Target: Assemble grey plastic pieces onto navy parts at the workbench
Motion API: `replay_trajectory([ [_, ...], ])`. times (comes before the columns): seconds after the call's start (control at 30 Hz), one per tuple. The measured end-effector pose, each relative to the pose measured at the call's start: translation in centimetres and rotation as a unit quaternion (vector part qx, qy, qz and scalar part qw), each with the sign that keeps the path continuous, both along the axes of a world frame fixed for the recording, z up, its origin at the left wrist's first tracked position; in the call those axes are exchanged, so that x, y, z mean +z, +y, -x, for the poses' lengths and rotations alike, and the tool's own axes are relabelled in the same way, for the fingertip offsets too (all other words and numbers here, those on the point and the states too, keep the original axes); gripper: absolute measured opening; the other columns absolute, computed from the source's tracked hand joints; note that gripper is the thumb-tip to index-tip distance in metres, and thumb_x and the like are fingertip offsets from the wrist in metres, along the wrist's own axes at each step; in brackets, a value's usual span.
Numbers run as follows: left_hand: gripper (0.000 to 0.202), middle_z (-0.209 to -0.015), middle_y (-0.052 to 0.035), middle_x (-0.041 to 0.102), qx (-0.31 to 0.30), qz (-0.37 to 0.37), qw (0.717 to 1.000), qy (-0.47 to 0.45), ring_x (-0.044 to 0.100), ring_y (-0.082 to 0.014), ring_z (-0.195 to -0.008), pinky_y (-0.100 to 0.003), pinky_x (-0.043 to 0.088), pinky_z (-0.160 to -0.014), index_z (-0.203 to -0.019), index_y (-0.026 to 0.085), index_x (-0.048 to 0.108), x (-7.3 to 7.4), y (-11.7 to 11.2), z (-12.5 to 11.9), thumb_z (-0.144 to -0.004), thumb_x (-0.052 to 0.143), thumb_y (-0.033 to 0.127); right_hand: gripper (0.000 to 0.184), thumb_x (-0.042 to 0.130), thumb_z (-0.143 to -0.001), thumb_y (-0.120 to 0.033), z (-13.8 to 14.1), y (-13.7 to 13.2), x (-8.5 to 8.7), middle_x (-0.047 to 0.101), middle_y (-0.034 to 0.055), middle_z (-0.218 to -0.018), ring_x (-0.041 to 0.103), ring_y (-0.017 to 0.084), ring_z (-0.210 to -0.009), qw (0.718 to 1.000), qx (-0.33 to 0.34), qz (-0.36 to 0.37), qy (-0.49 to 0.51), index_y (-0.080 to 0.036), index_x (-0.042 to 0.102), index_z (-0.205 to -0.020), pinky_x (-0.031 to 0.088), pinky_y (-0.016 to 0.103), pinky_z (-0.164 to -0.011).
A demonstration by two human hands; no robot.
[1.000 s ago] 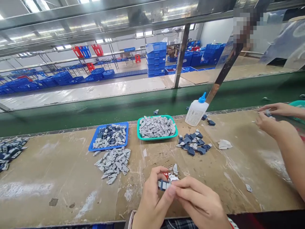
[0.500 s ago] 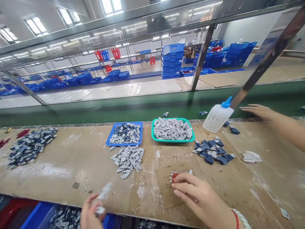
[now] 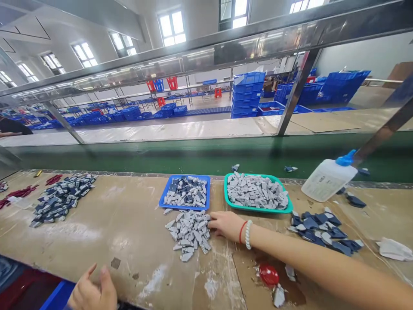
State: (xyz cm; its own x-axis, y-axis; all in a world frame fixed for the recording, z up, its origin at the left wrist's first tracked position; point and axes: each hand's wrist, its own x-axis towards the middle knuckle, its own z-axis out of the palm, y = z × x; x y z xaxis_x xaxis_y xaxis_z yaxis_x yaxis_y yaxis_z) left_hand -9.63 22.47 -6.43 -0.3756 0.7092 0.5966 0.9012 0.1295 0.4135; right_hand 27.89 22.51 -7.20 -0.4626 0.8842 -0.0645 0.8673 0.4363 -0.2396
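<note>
My right hand (image 3: 225, 225) reaches left across the bench, its fingertips at the edge of a loose heap of small grey parts (image 3: 189, 232). The fingers are curled at the heap; whether they hold a part is hidden. A red string and a bead bracelet sit on that wrist. My left hand (image 3: 92, 292) is at the near edge of the bench, bottom left, fingers loosely apart and holding nothing. A red cap (image 3: 269, 274) and a few small pieces lie on the cardboard below my right forearm.
A blue tray (image 3: 167, 193) and a green tray (image 3: 258, 208) of grey parts stand behind the heap. Dark blue parts (image 3: 322, 230) lie at the right, with a tilted white glue bottle (image 3: 327, 177). Another pile (image 3: 60, 198) lies far left. A green conveyor belt (image 3: 193, 155) runs behind.
My right hand left the red cap and reached left to the grey heap. My left hand, which held a small piece below the bench edge, is now empty. The view turned left.
</note>
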Motion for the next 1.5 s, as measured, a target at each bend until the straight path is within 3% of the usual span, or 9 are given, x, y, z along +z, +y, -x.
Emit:
replay_trajectory([
  [0.27, 0.026, -0.11, -0.0081, 0.06, -0.474, 0.071, 0.875, 0.067, 0.059, -0.0199, -0.097, -0.04, 0.05, -0.087, -0.109, 0.016, 0.056, 5.7, 15.2, -24.0, -0.093, 0.049, 0.035, 0.02, 0.064, -0.084, -0.035, -0.5, 0.8, -1.5, 0.061, 0.0091, -0.101, 0.057, 0.021, -0.094, 0.998, 0.011, -0.063, 0.012, -0.014, 0.065, -0.086, 0.046, 0.027, -0.066],
  [0.4, 0.032, -0.116, -0.0094, 0.057, -0.562, 0.15, 0.804, 0.123, 0.06, -0.0202, -0.097, -0.039, 0.052, -0.084, -0.115, 0.014, 0.056, 5.2, 19.9, -35.2, -0.091, 0.054, 0.035, 0.017, 0.055, -0.091, -0.03, -1.0, -1.4, 0.2, 0.065, 0.0062, -0.084, 0.061, 0.018, -0.073, 0.994, -0.032, -0.087, 0.049, -0.014, 0.06, -0.09, 0.046, 0.027, -0.058],
  [0.57, 0.026, -0.107, -0.008, 0.061, -0.633, 0.248, 0.717, 0.156, 0.061, -0.0195, -0.092, -0.04, 0.053, -0.081, -0.109, 0.014, 0.059, 3.1, 22.4, -41.5, -0.09, 0.057, 0.031, 0.026, 0.032, -0.097, -0.017, -2.6, -7.1, 3.2, 0.068, 0.0019, -0.081, 0.066, 0.01, -0.068, 0.959, -0.158, -0.087, 0.219, -0.025, 0.054, -0.109, 0.051, 0.018, -0.06],
  [0.77, 0.025, -0.098, -0.0065, 0.062, -0.646, 0.266, 0.715, 0.005, 0.06, -0.0181, -0.086, -0.038, 0.051, -0.08, -0.1, 0.013, 0.06, 4.4, 22.9, -39.0, -0.089, 0.058, 0.035, 0.033, 0.054, -0.087, -0.013, -6.3, -15.0, 4.1, 0.072, 0.0007, -0.087, 0.071, 0.014, -0.074, 0.846, -0.278, -0.084, 0.447, -0.038, 0.065, -0.107, 0.06, 0.019, -0.064],
  [1.0, 0.055, -0.087, -0.0027, 0.051, -0.605, 0.301, 0.676, -0.294, 0.054, -0.0058, -0.08, -0.031, 0.042, -0.079, -0.105, 0.002, 0.051, 8.5, 15.0, -26.7, -0.096, 0.006, 0.033, 0.026, 0.058, -0.086, -0.015, -8.7, -21.6, -0.2, 0.07, 0.0079, -0.089, 0.07, 0.019, -0.08, 0.847, -0.354, -0.17, 0.358, -0.03, 0.068, -0.106, 0.061, 0.023, -0.065],
  [1.13, 0.046, -0.092, -0.0017, 0.058, -0.533, 0.328, 0.611, -0.485, 0.057, -0.0152, -0.093, -0.032, 0.045, -0.082, -0.096, 0.015, 0.054, 6.6, 7.1, -21.3, -0.087, 0.044, 0.059, 0.017, 0.057, -0.087, -0.018, -7.0, -21.8, -1.9, 0.069, 0.0052, -0.08, 0.068, 0.018, -0.071, 0.869, -0.351, -0.175, 0.303, -0.027, 0.068, -0.097, 0.059, 0.026, -0.062],
  [1.27, 0.042, -0.065, 0.0025, 0.053, -0.446, 0.385, 0.502, -0.633, 0.048, -0.0104, -0.056, -0.021, 0.043, -0.056, -0.085, 0.022, 0.057, 3.2, -0.1, -19.0, -0.076, 0.061, 0.063, 0.027, 0.048, -0.092, -0.026, -5.4, -21.5, -2.4, 0.065, 0.0051, -0.072, 0.065, 0.017, -0.065, 0.881, -0.367, -0.167, 0.246, -0.02, 0.07, -0.078, 0.056, 0.029, -0.059],
  [1.37, 0.037, -0.063, 0.0026, 0.052, -0.434, 0.405, 0.516, -0.617, 0.041, -0.01, -0.052, -0.021, 0.035, -0.05, -0.093, 0.024, 0.058, 1.3, -4.0, -19.4, -0.079, 0.061, 0.058, 0.026, 0.052, -0.091, -0.032, -5.6, -21.7, -2.0, 0.067, 0.0053, -0.075, 0.065, 0.015, -0.069, 0.859, -0.382, -0.152, 0.305, -0.019, 0.073, -0.083, 0.056, 0.025, -0.063],
  [1.5, 0.044, -0.068, -0.0001, 0.055, -0.495, 0.45, 0.563, -0.485, 0.047, -0.0142, -0.063, -0.024, 0.037, -0.061, -0.103, 0.02, 0.06, 0.4, -7.3, -22.4, -0.08, 0.059, 0.057, 0.026, 0.068, -0.078, -0.042, -6.3, -21.6, -0.4, 0.067, 0.0042, -0.069, 0.064, 0.013, -0.059, 0.742, -0.44, -0.063, 0.501, -0.018, 0.076, -0.081, 0.054, 0.02, -0.052],
])
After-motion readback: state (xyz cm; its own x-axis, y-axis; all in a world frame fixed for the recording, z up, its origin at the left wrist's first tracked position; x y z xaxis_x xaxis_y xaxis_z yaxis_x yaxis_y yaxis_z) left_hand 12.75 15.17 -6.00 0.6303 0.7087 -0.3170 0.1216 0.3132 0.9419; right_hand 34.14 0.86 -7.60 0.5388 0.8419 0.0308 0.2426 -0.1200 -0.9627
